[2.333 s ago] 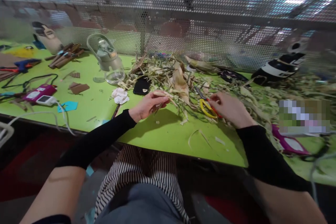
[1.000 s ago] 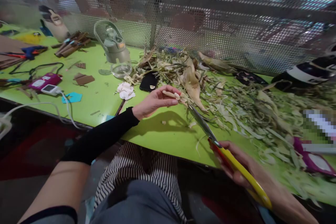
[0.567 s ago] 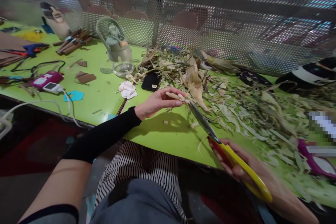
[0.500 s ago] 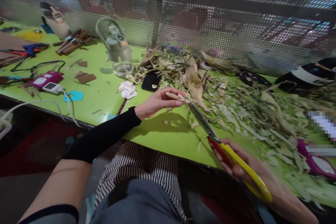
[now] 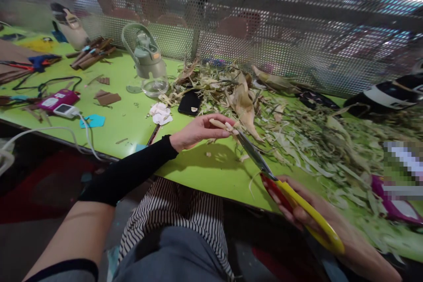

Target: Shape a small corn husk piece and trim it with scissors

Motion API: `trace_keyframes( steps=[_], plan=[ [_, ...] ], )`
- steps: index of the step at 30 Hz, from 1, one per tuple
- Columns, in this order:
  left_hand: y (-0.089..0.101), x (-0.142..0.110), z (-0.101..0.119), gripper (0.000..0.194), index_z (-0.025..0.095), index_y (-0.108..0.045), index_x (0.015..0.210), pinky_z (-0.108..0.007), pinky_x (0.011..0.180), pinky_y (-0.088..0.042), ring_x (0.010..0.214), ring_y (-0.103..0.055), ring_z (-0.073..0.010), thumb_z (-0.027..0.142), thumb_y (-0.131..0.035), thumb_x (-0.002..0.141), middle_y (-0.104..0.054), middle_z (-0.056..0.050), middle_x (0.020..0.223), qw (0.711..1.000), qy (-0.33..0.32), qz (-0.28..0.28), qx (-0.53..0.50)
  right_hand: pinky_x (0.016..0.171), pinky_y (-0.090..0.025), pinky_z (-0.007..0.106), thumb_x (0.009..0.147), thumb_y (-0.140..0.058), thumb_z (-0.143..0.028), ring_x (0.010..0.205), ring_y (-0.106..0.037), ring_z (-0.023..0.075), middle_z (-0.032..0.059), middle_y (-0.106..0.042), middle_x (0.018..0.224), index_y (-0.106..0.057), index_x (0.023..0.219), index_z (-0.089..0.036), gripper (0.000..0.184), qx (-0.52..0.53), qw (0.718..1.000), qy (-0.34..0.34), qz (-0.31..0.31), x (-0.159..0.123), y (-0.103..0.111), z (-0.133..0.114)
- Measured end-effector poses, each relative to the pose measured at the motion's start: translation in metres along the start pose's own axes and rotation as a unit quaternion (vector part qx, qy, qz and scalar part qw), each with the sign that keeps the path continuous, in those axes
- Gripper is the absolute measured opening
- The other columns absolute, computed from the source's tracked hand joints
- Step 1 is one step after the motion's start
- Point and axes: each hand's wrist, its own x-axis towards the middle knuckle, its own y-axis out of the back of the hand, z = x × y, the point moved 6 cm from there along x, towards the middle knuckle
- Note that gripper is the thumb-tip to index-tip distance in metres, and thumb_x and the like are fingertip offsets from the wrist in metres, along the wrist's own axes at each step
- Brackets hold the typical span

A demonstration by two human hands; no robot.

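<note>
My left hand (image 5: 201,130) pinches a small pale, knobbly piece of plant-like material (image 5: 224,126) between thumb and fingers, above the front of the green table. I cannot make out exactly what kind of piece it is. In my right hand (image 5: 297,207) is a pair of large scissors (image 5: 257,158) with red and yellow handles. Their blades point up and left, nearly closed, with the tips at the right end of the pale piece. Just behind my left hand lie a dry husk (image 5: 243,103) and a black phone (image 5: 190,101).
Shredded dry husks (image 5: 307,150) spread over the right of the green table (image 5: 194,172). A clear water bottle (image 5: 152,64), crumpled tissue (image 5: 161,113), purple device (image 5: 59,99) with a white cable and cardboard rolls (image 5: 92,53) stand or lie leftward. Behind rises a perforated metal screen (image 5: 224,31).
Both hands stay nearly in place. The scissor tips have shifted very slightly left and down against the pale piece.
</note>
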Motion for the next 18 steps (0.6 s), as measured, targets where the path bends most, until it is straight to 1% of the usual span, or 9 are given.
trace_keyframes(
  steps=[3, 7, 12, 14, 18],
  plan=[
    [0.001, 0.0, -0.002, 0.03, 0.015, -0.077, 0.092, -0.027, 0.079, -0.049, 0.083, -0.066, -0.0113, 0.02, -0.093, 0.067, -0.076, -0.003, 0.097, 1.0, 0.014, 0.005, -0.002, 0.055, -0.053, 0.034, 0.062, -0.075, -0.085, 0.064, -0.056, 0.023, 0.0045, -0.063, 0.076, -0.074, 0.088, -0.033, 0.058, 0.027, 0.999, -0.02, -0.009, -0.004, -0.004, -0.001],
    [0.003, 0.001, -0.004, 0.03, 0.015, -0.078, 0.095, -0.028, 0.08, -0.049, 0.086, -0.066, -0.0126, 0.021, -0.092, 0.068, -0.077, -0.006, 0.103, 1.0, 0.023, 0.009, 0.017, 0.05, -0.051, 0.034, 0.063, -0.075, -0.086, 0.058, -0.051, 0.0209, 0.0039, -0.061, 0.075, -0.073, 0.087, -0.035, 0.057, 0.053, 0.998, -0.028, -0.014, -0.006, -0.007, 0.0],
    [0.004, 0.001, -0.003, 0.029, 0.015, -0.078, 0.096, -0.025, 0.075, -0.047, 0.081, -0.065, -0.0109, 0.02, -0.091, 0.07, -0.077, -0.003, 0.095, 0.999, 0.013, 0.007, 0.028, 0.046, -0.051, 0.033, 0.054, -0.086, -0.079, 0.057, -0.053, 0.0207, 0.0031, -0.063, 0.074, -0.075, 0.091, -0.038, 0.057, 0.078, 0.995, -0.06, -0.007, -0.004, -0.003, 0.008],
    [0.005, 0.0, -0.004, 0.029, 0.015, -0.077, 0.095, -0.024, 0.071, -0.045, 0.077, -0.063, -0.0094, 0.021, -0.091, 0.07, -0.076, -0.003, 0.094, 0.999, 0.017, 0.011, 0.033, 0.044, -0.05, 0.033, 0.05, -0.087, -0.079, 0.053, -0.051, 0.0193, 0.0024, -0.062, 0.072, -0.075, 0.09, -0.038, 0.058, 0.09, 0.993, -0.073, -0.011, -0.004, -0.002, 0.009],
    [0.006, 0.0, -0.006, 0.03, 0.015, -0.077, 0.094, -0.023, 0.065, -0.041, 0.07, -0.057, -0.0072, 0.025, -0.092, 0.07, -0.075, -0.002, 0.091, 0.999, 0.026, 0.007, 0.044, 0.044, -0.049, 0.032, 0.05, -0.087, -0.08, 0.052, -0.05, 0.0177, 0.0023, -0.061, 0.072, -0.074, 0.085, -0.036, 0.058, 0.097, 0.992, -0.082, -0.013, -0.005, -0.003, 0.007]
  ],
)
